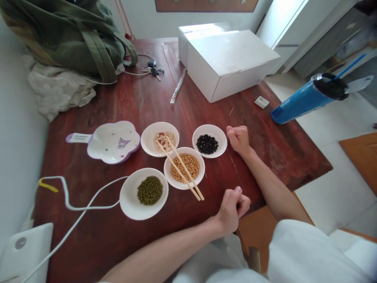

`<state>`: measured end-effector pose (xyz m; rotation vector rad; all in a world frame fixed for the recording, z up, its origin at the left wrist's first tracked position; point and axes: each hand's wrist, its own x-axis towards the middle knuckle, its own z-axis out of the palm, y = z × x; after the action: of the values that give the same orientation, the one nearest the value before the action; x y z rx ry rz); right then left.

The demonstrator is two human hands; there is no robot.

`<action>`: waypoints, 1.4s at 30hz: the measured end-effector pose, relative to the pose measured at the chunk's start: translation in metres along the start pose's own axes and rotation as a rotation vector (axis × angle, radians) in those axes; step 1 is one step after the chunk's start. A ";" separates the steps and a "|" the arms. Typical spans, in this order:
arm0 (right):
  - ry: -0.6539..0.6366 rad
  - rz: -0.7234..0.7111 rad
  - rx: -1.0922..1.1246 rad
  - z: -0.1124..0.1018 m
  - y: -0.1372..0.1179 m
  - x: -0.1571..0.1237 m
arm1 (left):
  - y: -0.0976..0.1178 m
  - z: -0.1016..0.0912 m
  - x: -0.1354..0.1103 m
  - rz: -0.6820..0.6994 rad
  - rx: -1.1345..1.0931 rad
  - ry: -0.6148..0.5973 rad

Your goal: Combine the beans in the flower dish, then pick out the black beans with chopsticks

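Note:
My left hand [232, 208] rests at the table's near edge, curled into a loose fist with nothing seen in it. My right hand [238, 139] lies on the table as a fist, just right of a white dish of black beans [207, 144]. A pair of wooden chopsticks [179, 168] lies across a dish of peanuts [160, 138] and a dish of soybeans [185, 167]. A dish of green mung beans [149, 190] sits at the front left. A flower-shaped cartoon plate [113, 142] stands empty to the left.
On the dark red wooden table [132, 98] stand a white cardboard box [226, 63], a green bag [73, 35] on cloth, keys [153, 70], a wrapped stick [178, 86] and a white cable [73, 206]. A blue bottle [309, 96] lies tilted at the right edge.

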<state>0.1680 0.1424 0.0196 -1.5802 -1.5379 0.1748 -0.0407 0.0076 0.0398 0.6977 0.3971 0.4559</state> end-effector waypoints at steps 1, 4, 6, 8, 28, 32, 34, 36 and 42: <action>0.028 0.010 0.001 -0.001 -0.001 0.001 | 0.001 0.000 0.000 -0.006 -0.014 -0.005; 0.083 0.026 0.013 -0.001 -0.002 0.002 | 0.002 0.001 0.002 0.007 -0.022 0.004; 0.092 0.022 0.023 -0.001 -0.004 0.002 | 0.002 0.001 0.002 0.019 -0.008 0.011; 0.089 0.012 0.028 0.001 -0.006 0.002 | 0.001 0.002 0.002 0.024 0.009 0.021; 0.051 0.029 -0.028 0.003 -0.002 -0.005 | -0.019 0.004 -0.007 0.000 -0.043 0.061; 0.048 0.050 -0.007 0.001 0.001 -0.002 | -0.010 0.005 -0.002 -0.007 -0.033 0.055; 0.060 0.061 0.005 0.000 0.001 -0.001 | -0.005 0.005 -0.001 -0.009 -0.024 0.055; 0.072 0.060 0.018 0.000 -0.001 0.000 | -0.002 0.006 0.000 -0.005 -0.017 0.067; 0.081 0.040 0.035 0.001 -0.003 0.001 | 0.005 0.004 -0.003 -0.019 0.099 0.017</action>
<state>0.1655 0.1431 0.0209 -1.5724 -1.4345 0.1573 -0.0423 0.0079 0.0466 0.7863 0.4442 0.4268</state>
